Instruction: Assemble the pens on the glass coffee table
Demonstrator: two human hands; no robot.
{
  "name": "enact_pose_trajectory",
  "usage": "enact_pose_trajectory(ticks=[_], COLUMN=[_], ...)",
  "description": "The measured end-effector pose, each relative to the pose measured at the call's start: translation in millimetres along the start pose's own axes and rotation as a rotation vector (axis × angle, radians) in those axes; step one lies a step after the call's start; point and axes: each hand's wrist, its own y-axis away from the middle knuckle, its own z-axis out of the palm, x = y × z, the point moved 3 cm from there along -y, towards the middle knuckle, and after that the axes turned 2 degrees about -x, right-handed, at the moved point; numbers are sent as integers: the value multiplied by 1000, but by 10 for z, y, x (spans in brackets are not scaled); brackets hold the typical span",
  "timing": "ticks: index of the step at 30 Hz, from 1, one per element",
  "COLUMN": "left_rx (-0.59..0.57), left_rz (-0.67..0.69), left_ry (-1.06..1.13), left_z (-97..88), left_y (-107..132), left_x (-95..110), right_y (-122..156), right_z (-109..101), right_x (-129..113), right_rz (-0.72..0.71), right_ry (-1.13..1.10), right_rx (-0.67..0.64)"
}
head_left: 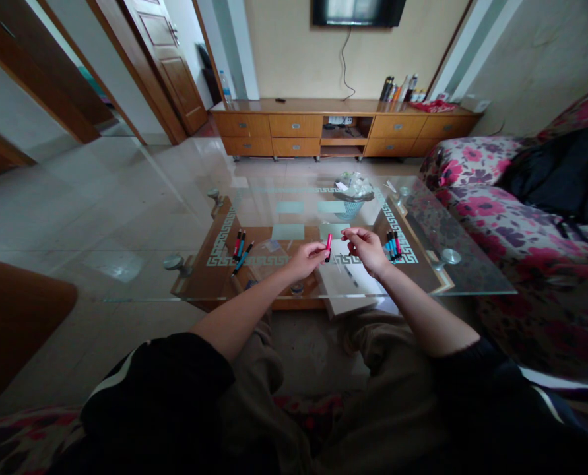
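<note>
My left hand (307,258) pinches a short red marker (328,243) and holds it upright over the glass coffee table (140,264). My right hand (367,249) is closed just right of it, fingers pinched near the marker's top; what it holds is too small to make out. Under the hands lies a white sheet of paper (346,284). A few red and blue markers (240,247) lie on the glass to the left. Another small bunch of markers (393,244) lies to the right.
A basket of crumpled paper (353,194) shows through the glass at the far side. A floral sofa (511,224) with a black bag runs along the right. A wooden TV cabinet (343,128) stands against the far wall. A brown seat edge (16,316) is at left.
</note>
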Motion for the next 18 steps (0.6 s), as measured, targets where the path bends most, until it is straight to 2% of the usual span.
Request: enact_pose_trajectory(ticks=[3,7,11,15,18], left_rx=[18,63,75,74,65], left_rz=[1,-27,-82,-79,-71], left_ry=[28,71,115,107,83], left_z=[-6,-24,-40,-47,-45], left_y=[-11,-3,17,29,34], left_x=[-28,-62,-91,-81,-72], right_y=[-60,-166,-231,-257,-274], right_z=[-81,-294,-473,-548,-589], right_x=[31,100,209,287,318], right_rz=[-57,-155,-117,-103,-131], right_ry=[44,105,118,224,433], right_rx=[30,130,217,210,166])
